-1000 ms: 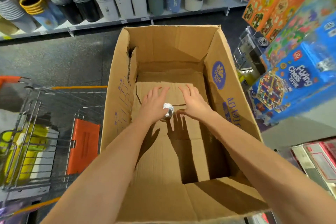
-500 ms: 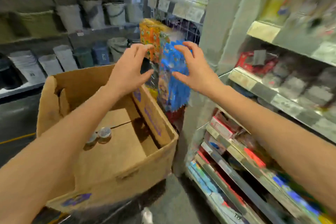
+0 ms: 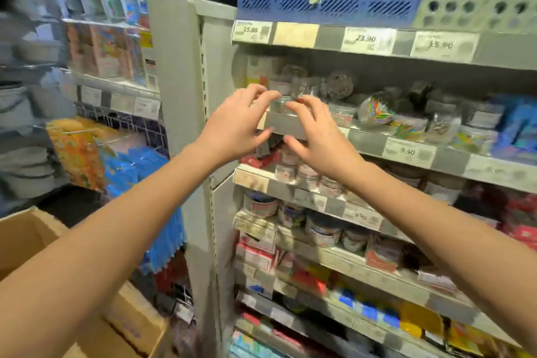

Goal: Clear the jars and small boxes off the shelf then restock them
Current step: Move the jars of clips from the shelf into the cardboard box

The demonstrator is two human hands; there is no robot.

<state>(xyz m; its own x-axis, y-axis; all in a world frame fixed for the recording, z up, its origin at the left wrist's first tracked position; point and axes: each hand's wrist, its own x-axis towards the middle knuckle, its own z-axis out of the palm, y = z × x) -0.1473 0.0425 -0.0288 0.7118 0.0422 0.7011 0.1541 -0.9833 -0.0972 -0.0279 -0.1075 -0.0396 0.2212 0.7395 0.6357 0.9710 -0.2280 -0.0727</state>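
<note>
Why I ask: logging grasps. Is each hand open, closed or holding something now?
Left hand: open, fingers curved by the clear jar, holding nothing.
Right hand: open too, at the same jar.

Shelf rail [image 3: 290, 126] at centre: sheet metal, grey paint, matt. Jar [image 3: 280, 104] on it: clear wall, glossy; glass or plastic cannot be told. Crate [image 3: 328, 6] at 12 o'clock: blue moulded plastic, smooth, slotted. Price tags [image 3: 366, 39] at 1 o'clock: paper, matt. Box [image 3: 23, 238] at 8 o'clock: brown cardboard, matt. Packets [image 3: 130, 166] at 9 o'clock: blue film, glossy.
</note>
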